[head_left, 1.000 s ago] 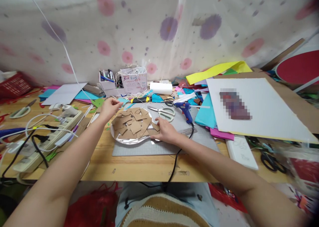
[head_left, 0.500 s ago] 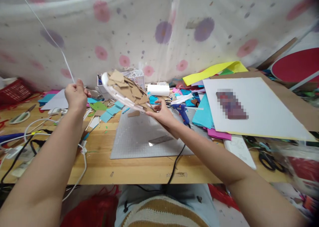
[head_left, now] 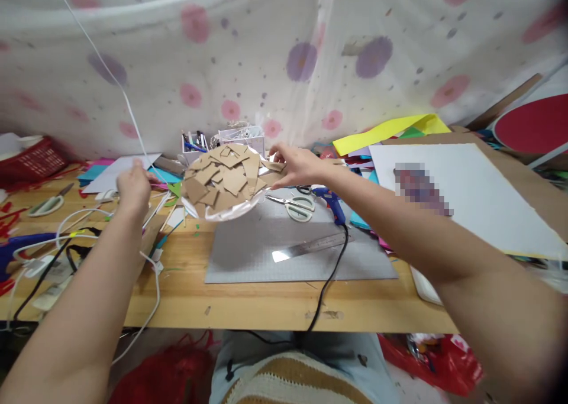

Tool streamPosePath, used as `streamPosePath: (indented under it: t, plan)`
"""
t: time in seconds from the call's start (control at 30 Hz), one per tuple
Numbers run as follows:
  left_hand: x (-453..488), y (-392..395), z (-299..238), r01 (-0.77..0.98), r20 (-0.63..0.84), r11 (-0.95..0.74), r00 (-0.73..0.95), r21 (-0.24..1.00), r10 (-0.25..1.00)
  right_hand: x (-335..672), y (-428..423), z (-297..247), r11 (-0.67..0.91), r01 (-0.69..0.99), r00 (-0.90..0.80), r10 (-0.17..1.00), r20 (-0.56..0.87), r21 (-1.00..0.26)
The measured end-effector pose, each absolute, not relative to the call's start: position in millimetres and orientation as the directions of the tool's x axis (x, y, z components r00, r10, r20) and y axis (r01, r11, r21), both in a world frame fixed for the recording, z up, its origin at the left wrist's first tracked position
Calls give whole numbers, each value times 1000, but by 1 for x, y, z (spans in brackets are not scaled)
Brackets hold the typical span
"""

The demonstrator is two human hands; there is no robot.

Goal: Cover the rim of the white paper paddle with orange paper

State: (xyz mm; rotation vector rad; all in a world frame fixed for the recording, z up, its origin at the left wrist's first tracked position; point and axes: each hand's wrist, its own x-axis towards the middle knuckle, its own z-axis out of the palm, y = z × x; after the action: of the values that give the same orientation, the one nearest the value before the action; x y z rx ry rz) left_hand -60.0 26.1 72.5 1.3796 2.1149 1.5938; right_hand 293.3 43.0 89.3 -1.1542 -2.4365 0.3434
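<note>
A white round plate point(head_left: 231, 212) covered with several brown cardboard pieces point(head_left: 226, 176) is held up in the air above the grey cutting mat point(head_left: 302, 250), tilted with its face toward me. My right hand point(head_left: 295, 164) pinches the plate's right rim. My left hand point(head_left: 133, 185) is closed to the left of the plate, over the cables and paper scraps; what it grips, if anything, is hidden. A thin white cord point(head_left: 110, 76) runs up from near that hand.
On the mat lie a metal ruler point(head_left: 306, 247), scissors point(head_left: 293, 206) and a blue glue gun point(head_left: 331, 200) with a black cable. A power strip and cables point(head_left: 48, 262) sit left. A white board point(head_left: 461, 197) and coloured paper sheets fill the right.
My right hand lifted the plate off the mat, tipped it steeply, and now holds it higher with its face toward me. My left hand moved left and closed.
</note>
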Motion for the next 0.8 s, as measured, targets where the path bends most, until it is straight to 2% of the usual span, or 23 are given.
streamPosePath:
  t: [0.07,0.17,0.37,0.6,0.7,0.8]
  plan:
    - [-52,25,69,614,277,63,-443,787,853,298,42,97,673,653,-646,734,209,-347]
    - [-31,26,64,660,196,-8,-212,751,957,296,32,100,741,615,-739,661,130,-270]
    - [3,32,52,635,85,-142,120,759,989,288,18,77,839,542,-839,543,32,-39]
    - [21,40,30,742,-13,-144,201,654,979,291,35,50,869,492,-870,493,-18,45]
    - [27,48,19,749,-10,-163,221,642,975,284,43,45,881,460,-885,465,-28,105]
    - [31,50,12,769,19,-153,181,621,983,274,55,39,862,486,-869,494,-26,140]
